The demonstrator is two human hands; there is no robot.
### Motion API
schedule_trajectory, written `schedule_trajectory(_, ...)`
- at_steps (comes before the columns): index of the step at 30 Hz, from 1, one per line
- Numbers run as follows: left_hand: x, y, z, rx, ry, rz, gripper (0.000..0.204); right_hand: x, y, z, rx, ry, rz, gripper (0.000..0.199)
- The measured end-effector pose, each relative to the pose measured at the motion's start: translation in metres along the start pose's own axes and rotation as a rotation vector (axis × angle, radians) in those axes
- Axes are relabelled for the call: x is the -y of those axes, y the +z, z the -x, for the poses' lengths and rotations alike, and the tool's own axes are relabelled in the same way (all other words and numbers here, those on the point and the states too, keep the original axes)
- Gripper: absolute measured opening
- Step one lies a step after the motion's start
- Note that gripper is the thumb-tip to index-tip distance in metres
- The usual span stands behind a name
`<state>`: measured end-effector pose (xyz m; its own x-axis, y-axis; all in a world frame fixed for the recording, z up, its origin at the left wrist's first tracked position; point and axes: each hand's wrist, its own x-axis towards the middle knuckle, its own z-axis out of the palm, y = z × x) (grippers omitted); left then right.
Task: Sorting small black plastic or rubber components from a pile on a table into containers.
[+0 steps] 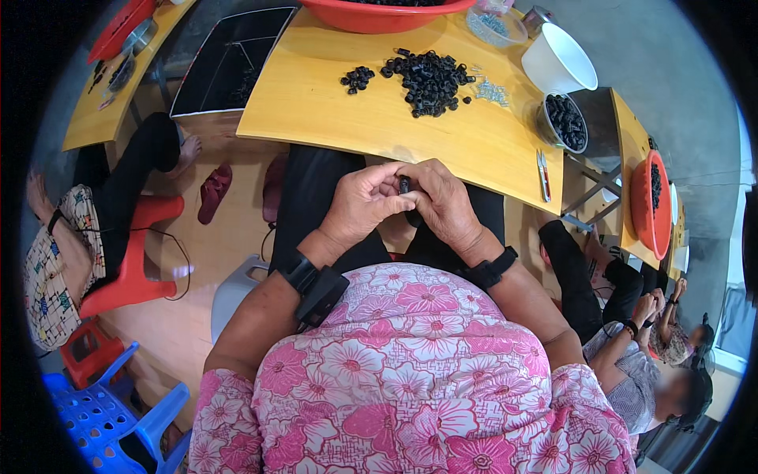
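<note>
Both hands meet over my lap, just in front of the table's near edge. Between their fingertips is a small black plastic part, partly covered by the fingers. My left hand pinches it from the left with thumb and fingers, and my right hand closes on it from the right. On the yellow table beyond lies a big heap of similar black parts, with a smaller heap to its left. Small clear or silvery pieces are scattered at the heap's right side.
A red basin of black parts stands at the table's far edge. To the right are a white bucket, a tub of black parts and red-handled snips. A black-lined box adjoins the table's left. People sit on both sides.
</note>
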<state>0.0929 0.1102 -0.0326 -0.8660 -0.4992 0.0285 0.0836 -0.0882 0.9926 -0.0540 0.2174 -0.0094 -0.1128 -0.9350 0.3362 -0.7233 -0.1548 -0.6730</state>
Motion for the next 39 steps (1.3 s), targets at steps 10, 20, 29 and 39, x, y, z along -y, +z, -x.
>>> schedule_trajectory(10, 0.004, -0.004, -0.001, -0.036, -0.256, 0.216, 0.022, 0.008, -0.003, 0.000, -0.041, -0.003, 0.165, 0.039)
schedule_trajectory(20, 0.013, -0.006, -0.002, -0.039, -0.193, 0.231, 0.009, 0.005, -0.005, 0.004, -0.012, 0.183, -0.088, 0.034)
schedule_trajectory(29, 0.014, -0.005, -0.002, -0.031, -0.136, 0.216, 0.010, 0.004, 0.000, 0.002, -0.115, 0.344, -0.250, 0.014)
schedule_trajectory(39, 0.024, -0.005, -0.004, -0.066, -0.076, 0.105, 0.011, 0.007, 0.006, 0.001, -0.149, 0.334, -0.165, 0.015)
